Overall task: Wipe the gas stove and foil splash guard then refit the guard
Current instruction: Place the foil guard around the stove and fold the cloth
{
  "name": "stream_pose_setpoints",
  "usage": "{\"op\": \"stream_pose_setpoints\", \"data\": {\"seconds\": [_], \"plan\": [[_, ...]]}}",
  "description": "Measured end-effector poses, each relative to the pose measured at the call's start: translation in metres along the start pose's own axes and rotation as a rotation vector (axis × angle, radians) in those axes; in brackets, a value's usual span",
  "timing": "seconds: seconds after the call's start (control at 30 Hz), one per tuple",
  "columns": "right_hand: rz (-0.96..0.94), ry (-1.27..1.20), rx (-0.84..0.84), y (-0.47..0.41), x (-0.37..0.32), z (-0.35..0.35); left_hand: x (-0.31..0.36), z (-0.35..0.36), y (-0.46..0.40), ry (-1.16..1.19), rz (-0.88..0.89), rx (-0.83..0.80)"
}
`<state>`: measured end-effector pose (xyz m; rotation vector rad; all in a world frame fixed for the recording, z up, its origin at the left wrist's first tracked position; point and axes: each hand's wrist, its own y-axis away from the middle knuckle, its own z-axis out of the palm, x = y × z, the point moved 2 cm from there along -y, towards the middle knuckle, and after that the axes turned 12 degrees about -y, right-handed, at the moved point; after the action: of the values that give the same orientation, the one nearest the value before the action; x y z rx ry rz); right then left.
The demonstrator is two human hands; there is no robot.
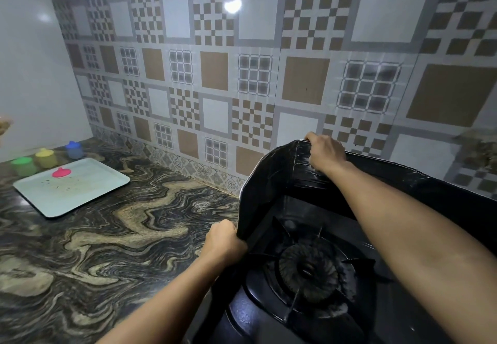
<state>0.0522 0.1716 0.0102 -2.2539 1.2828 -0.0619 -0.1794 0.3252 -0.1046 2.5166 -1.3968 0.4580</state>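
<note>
A black gas stove (pixel 258 314) sits at the lower right with one burner (pixel 309 271) and its pan support in view. A dark, glossy splash guard (pixel 271 182) stands folded around the stove's left side and back. My left hand (pixel 223 241) grips the front end of the guard's left panel. My right hand (pixel 325 153) holds the guard's top edge at the back corner fold, fingers curled over it. No cloth is visible.
A marbled dark countertop (pixel 121 236) spreads to the left. On it lies a pale tray (pixel 88 190) with a pink lid (pixel 61 173); green (pixel 22 165), yellow (pixel 47 157) and blue (pixel 74 149) containers stand behind. A patterned tiled wall (pixel 242 75) rises close behind the guard.
</note>
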Motion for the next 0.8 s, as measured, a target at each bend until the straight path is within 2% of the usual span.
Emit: {"op": "stream_pose_setpoints", "data": {"seconds": [0.1, 0.27, 0.33, 0.53, 0.8], "plan": [[0.003, 0.065, -0.044, 0.002, 0.001, -0.002, -0.004, -0.002, -0.002, 0.052, 0.013, -0.164], [0.055, 0.075, -0.067, 0.010, 0.004, -0.008, -0.008, -0.007, 0.007, 0.294, 0.140, -0.447], [0.074, 0.076, -0.075, 0.015, 0.005, -0.014, -0.009, -0.010, 0.010, 0.335, 0.157, -0.498], [0.145, 0.080, -0.057, 0.036, 0.018, -0.046, -0.009, -0.020, 0.020, 0.342, 0.164, -0.322], [0.174, -0.040, -0.021, 0.085, 0.027, -0.089, -0.007, -0.035, 0.044, 0.426, 0.094, -0.247]]}}
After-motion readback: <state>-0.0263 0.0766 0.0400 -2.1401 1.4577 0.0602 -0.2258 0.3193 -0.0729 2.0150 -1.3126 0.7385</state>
